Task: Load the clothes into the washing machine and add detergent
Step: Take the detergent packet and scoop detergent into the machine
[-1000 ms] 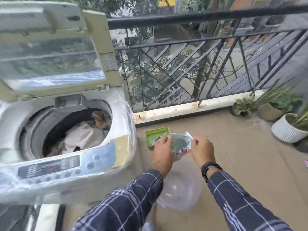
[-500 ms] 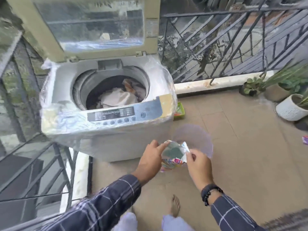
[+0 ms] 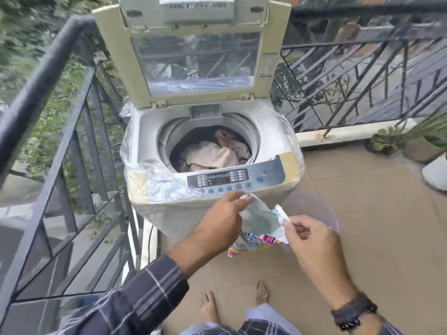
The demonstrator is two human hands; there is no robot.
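A top-loading washing machine (image 3: 169,189) wrapped in clear plastic stands straight ahead with its lid (image 3: 196,56) raised. Pale and dark clothes (image 3: 212,153) fill its drum. In front of the control panel I hold a colourful detergent sachet (image 3: 258,226) between both hands. My left hand (image 3: 217,223) pinches its top left corner. My right hand (image 3: 312,240) pinches the torn right edge. The sachet's mouth gapes open, showing a grey-green inside.
Black metal railings (image 3: 60,131) run along the left and behind the machine. Potted plants (image 3: 396,141) and a white pot (image 3: 435,172) stand at the right on the tiled balcony floor. A clear plastic tub (image 3: 312,206) lies beside the machine. My bare feet (image 3: 210,308) are below.
The view has swung left and stepped up to the machine, which is now centred. Both hands keep hold of the sachet, now pulled wider apart at its top.
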